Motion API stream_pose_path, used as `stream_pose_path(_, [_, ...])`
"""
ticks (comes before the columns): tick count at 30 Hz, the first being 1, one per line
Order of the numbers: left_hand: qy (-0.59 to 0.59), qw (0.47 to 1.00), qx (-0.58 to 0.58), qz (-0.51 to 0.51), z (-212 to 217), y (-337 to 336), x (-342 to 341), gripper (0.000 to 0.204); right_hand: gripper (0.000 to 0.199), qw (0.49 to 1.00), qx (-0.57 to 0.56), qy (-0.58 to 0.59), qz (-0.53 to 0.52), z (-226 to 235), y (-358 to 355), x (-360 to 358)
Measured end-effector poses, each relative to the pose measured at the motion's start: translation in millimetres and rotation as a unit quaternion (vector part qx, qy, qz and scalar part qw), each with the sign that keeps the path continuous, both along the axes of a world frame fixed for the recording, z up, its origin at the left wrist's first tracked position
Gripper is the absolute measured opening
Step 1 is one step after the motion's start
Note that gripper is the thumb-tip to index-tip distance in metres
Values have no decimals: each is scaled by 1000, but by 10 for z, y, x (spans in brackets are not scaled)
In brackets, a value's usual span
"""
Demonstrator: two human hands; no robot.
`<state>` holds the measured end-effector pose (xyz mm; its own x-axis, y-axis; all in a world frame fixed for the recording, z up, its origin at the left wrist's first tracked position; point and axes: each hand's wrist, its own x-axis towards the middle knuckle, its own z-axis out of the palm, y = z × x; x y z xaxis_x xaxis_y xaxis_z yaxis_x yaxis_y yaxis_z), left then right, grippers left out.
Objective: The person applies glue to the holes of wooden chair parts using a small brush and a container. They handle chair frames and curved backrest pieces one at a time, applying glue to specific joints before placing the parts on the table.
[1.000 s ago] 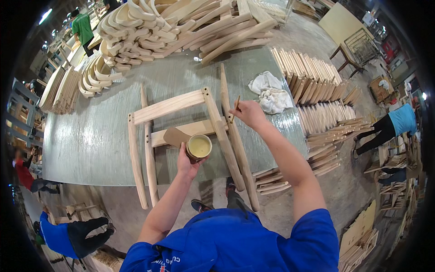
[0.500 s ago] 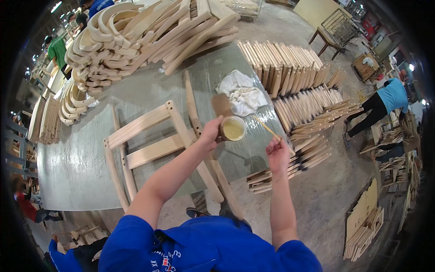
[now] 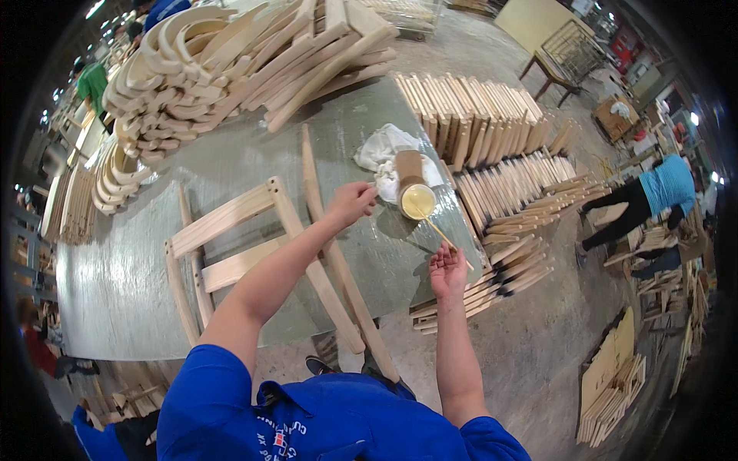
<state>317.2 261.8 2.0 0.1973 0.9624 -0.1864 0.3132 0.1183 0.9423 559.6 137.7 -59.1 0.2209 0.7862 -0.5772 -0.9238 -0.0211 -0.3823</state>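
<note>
Liquid-filled cup has been released right of centre; left hand emptied, stick gripped by right hand; cup could be tipped by levering.

The scene is moderately lit by small white ceiling lamps, seen as bright spots near the rim. A pale sheen is spread across the grey film-covered tabletop; a soft shadow is cast beside the round cup of pale yellow liquid. Straight edges are bowed, corners are blackened, and detail toward the margins is softened.
</note>
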Motion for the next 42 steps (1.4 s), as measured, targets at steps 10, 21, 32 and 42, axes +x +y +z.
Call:
stream_pose_path(10, [491,808,66,319,-2,-3212,-2810,37,62,660,140,-607,420,109,-1290,-853])
stream_pose_path(21, [364,848,-19,384,-77,-4544,-2852,46,58,568,162,-657,469,453,-1559,-1551])
stream_pose_path(32, [377,755,-136,519,114,-5868,-4995,41,62,486,344,-568,569,306,-2317,-4177])
stream_pose_path(42, [547,738,116,377,539,-4691,-6140,27,49,406,498,-502,579,567,-2574,-5610])
